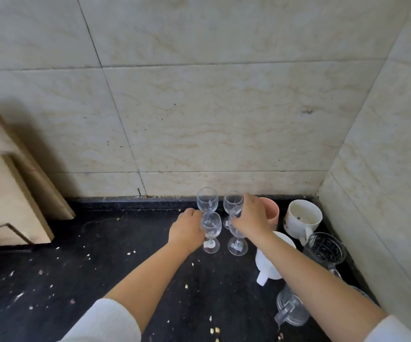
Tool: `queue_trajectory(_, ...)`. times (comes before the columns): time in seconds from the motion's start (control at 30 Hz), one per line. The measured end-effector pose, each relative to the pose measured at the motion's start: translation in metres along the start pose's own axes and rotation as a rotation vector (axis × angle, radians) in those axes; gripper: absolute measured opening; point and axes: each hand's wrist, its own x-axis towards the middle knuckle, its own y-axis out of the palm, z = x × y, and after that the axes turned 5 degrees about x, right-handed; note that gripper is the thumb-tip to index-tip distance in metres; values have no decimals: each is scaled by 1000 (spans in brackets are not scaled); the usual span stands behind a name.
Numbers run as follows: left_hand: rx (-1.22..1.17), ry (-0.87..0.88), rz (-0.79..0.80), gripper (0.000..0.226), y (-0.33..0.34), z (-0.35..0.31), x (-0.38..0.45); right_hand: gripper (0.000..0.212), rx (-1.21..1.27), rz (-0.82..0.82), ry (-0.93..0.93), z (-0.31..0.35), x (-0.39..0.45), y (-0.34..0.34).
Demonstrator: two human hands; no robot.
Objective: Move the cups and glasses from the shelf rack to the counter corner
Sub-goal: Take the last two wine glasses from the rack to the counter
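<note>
Several clear stemmed glasses stand upright near the back wall on the black counter (115,262). My left hand (186,230) is wrapped around the bowl of the front left glass (211,233), whose foot rests on the counter. My right hand (251,215) grips the bowl of the front right glass (237,239), its foot also down. Behind them stand a back left glass (207,199) and a back right glass (232,200), untouched. To the right are a pink cup (272,213), a speckled white mug (303,219), a white cup (268,264) and two clear glass mugs (324,250) (292,309).
Tiled walls meet in a corner at the right, close behind the mugs. Wooden cutting boards (9,193) lean against the wall at the left. Crumbs and pale specks are scattered over the counter.
</note>
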Motion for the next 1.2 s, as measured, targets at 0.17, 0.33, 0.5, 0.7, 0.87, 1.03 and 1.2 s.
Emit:
queue_trajectory(0.17, 263, -67, -70, 32, -43, 37, -47, 33, -10, 102, -216, 55, -22, -1)
queue_trajectory(0.33, 399, -263, -92, 30, -82, 93, -122, 32, 32, 227, -355, 122, -64, 13)
queue_trajectory(0.5, 433, -529, -91, 33, -113, 158, -243, 35, 8, 315, -636, 218, -151, 37)
queue_trajectory(0.7, 411, -798, -137, 32, -127, 221, -424, 34, -124, 352, -1047, 309, -304, 66)
queue_trajectory(0.87, 390, -1006, -198, 27, -122, 249, -603, 35, -166, 409, -1260, 367, -444, 87)
queue_trajectory(1.03, 405, -1332, -259, 37, -112, 262, -804, 40, -46, 486, -1493, 430, -614, 101)
queue_trajectory(1.2, 397, -1590, -263, 32, -102, 263, -941, 34, -47, 618, -1713, 475, -746, 121)
